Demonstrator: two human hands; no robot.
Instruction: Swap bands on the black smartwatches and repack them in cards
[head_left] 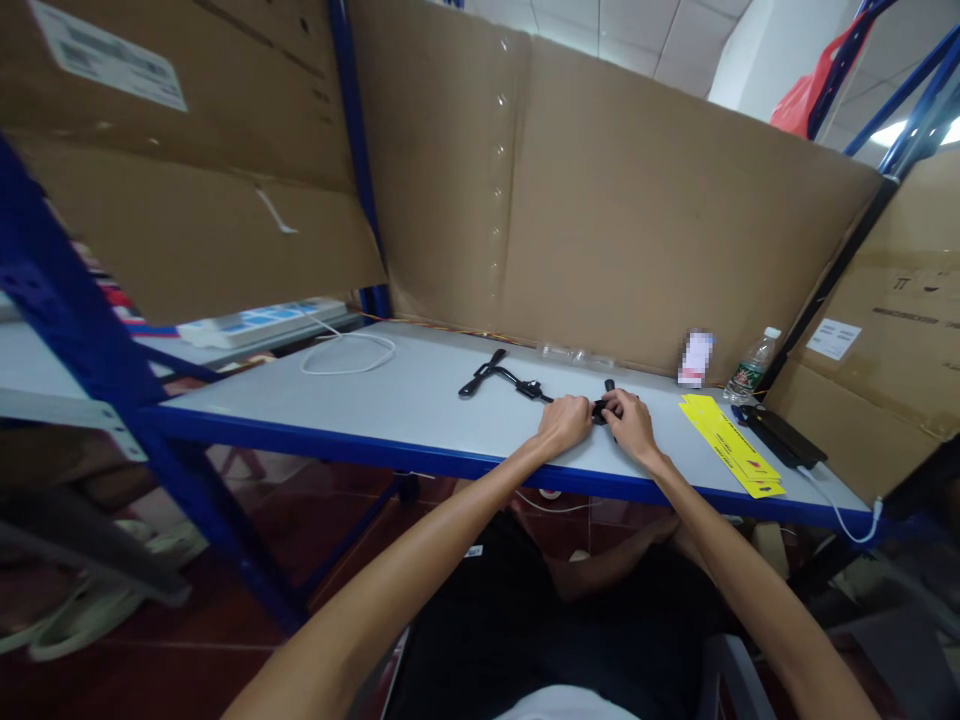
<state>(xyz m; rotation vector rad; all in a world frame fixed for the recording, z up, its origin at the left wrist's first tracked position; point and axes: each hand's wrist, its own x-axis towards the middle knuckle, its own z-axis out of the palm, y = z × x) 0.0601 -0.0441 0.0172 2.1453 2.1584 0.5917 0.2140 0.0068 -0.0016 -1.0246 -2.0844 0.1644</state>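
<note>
A curled left hand (568,424) and pinching right hand (632,424) grip a glossy black jointed device (530,388) near the front edge of a pale grey surface (375,400), beside yellow printed cards (726,445), their lettering illegible, and a green-and-red-labelled clear plastic bottle (754,366).

Both arms reach forward, left hand (568,424) curled beside bent-fingered right hand (628,422).
</note>
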